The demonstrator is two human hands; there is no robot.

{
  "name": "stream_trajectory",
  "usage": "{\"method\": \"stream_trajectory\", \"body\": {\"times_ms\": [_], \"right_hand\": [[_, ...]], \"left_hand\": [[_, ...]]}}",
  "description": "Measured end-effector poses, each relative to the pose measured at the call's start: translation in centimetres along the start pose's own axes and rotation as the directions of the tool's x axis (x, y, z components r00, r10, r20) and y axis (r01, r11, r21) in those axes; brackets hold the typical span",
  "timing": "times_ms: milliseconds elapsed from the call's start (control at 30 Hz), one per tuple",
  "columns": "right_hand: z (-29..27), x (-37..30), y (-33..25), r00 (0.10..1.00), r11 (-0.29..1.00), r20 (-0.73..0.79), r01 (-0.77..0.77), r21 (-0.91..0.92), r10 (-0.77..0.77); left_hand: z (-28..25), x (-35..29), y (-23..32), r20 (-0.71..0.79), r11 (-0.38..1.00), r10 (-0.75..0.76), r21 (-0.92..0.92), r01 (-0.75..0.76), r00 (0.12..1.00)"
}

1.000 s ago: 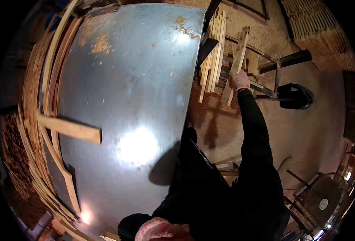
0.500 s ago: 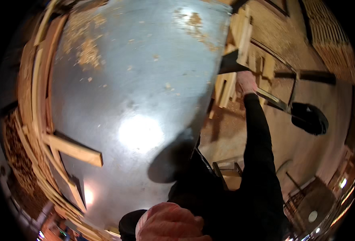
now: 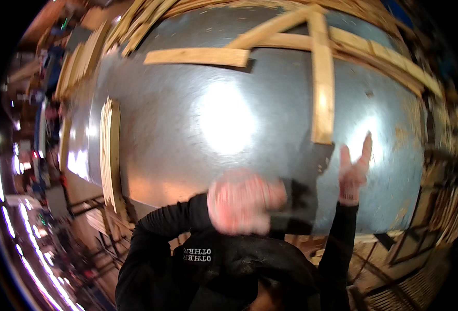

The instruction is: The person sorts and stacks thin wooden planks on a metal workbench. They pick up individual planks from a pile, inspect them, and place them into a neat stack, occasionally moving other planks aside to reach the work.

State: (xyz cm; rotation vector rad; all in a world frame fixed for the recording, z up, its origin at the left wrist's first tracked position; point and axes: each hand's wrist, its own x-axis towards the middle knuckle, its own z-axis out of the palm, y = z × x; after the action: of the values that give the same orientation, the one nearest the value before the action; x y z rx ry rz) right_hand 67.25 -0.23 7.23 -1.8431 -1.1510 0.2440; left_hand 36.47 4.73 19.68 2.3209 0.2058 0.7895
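Note:
My right hand (image 3: 354, 176), in a pinkish work glove, reaches over the metal tabletop (image 3: 177, 114) with its fingers apart and nothing in them. Just beyond it lies the near end of a light wooden board (image 3: 322, 88). In front of my chest is my left hand (image 3: 244, 202), gloved in the same pinkish cloth. Motion smears it, so its fingers cannot be made out, and no object shows in it. A shorter wooden board (image 3: 195, 56) lies farther off on the tabletop, and a slanted board (image 3: 273, 28) meets the long one.
A stack of thin wooden strips (image 3: 111, 150) stands along the table's left side. More strips (image 3: 146, 23) lie at the far left edge. Long battens (image 3: 389, 57) run along the far right edge. Wood chips (image 3: 402, 135) dot the right end. Beyond the near right corner is a metal frame (image 3: 407, 243).
My view has swung left from the table's right side onto the tabletop. My right hand has left the wood pieces and the long-handled tool beside the table and is now over the metal surface.

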Motion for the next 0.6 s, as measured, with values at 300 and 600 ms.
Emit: {"method": "stream_trajectory", "body": {"times_ms": [300, 600], "right_hand": [[33.9, 12.4, -17.6, 0.554, 0.403, 0.800, 0.802, -0.440, -0.230], [32.1, 7.5, -20.1, 0.894, 0.844, 0.447, 0.255, -0.473, -0.020]], "left_hand": [[-4.1, -20.7, -16.6, 0.000, 0.064, -0.953, -0.977, 0.202, 0.302], [-4.2, -22.2, -21.7, 0.032, -0.298, -0.890, -0.796, -0.526, 0.456]]}}
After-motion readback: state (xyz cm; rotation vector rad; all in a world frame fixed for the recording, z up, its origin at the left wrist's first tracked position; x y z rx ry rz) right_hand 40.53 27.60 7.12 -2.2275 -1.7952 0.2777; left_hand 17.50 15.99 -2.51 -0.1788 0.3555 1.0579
